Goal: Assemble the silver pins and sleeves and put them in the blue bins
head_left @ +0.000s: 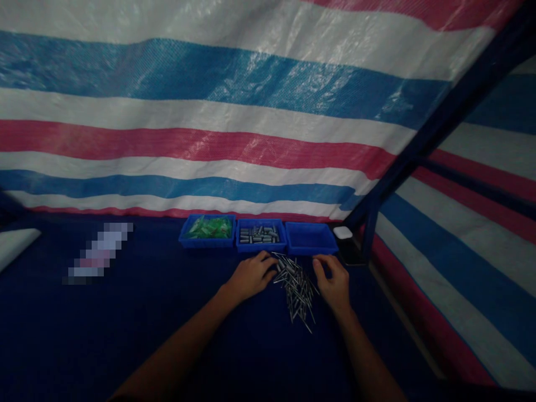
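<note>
A loose pile of thin metal rods (pixel 300 290) lies on the dark blue table, with a few short metal cylinders at its upper left. My left hand (pixel 251 274) reaches the pile's left side, thumb and fingers apart, fingertips beside those cylinders; I see nothing held. To the right of the pile is my right hand (pixel 337 282), its thumb and index tips brought together in a pinch. Whatever may be between them is too small to make out. Just beyond my hands, a blue tray (pixel 262 247) contains short metal cylinders.
Left of the cylinder tray stands another blue tray (pixel 207 243) with green plastic pieces. A third blue tray (pixel 312 251) stands on the right. Beside it are a white case (pixel 343 232) and a dark flat phone-like object (pixel 350 252). Striped sheeting (pixel 188 145) and a frame bar (pixel 387 167) enclose the table (pixel 138 312).
</note>
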{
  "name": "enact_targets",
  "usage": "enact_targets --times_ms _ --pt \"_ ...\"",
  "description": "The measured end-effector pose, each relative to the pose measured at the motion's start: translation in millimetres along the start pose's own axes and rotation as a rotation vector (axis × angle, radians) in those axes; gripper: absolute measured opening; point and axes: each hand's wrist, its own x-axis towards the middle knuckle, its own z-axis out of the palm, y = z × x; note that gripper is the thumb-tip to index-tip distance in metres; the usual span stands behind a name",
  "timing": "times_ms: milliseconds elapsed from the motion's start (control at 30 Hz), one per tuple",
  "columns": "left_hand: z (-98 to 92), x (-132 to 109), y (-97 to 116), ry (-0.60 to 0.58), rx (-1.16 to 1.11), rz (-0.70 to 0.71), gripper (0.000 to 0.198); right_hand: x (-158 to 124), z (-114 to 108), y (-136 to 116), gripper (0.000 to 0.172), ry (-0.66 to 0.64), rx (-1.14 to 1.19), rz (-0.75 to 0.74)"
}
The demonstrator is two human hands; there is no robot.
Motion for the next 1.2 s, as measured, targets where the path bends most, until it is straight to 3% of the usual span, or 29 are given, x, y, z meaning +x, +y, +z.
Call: enact_targets --times_ms 67,167,300,700,900,1100,1200 --pt "4.4 4 6 0.080 0.046 0.004 0.030 -5 -2 13 0.019 -0.039 -0.027 0.036" --pt "14.4 9 16 0.193 0.134 0.085 0.035 -3 8 14 0.022 -0.171 -0.022 0.016" --pt "24.9 11 18 0.165 0.181 0.164 0.038 -2 28 -2 0.023 -0.308 -0.076 -0.102" --pt "25.3 -31 1 0.211 0.104 0.182 0.024 -16 61 -36 0.029 -0.338 -0.161 -0.162" --pt "12.2 -48 -17 0.295 0.058 0.051 0.010 -14 65 -43 0.023 -0.382 -0.206 -0.207" --pt "7.5 -52 -25 0.366 -0.104 -0.302 0.016 -15 66 -48 0.024 -0.414 -0.132 -0.198" --pt "3.2 -52 -30 0.350 -0.173 -0.352 0.015 -17 61 -49 0.024 -0.413 -0.127 -0.208"
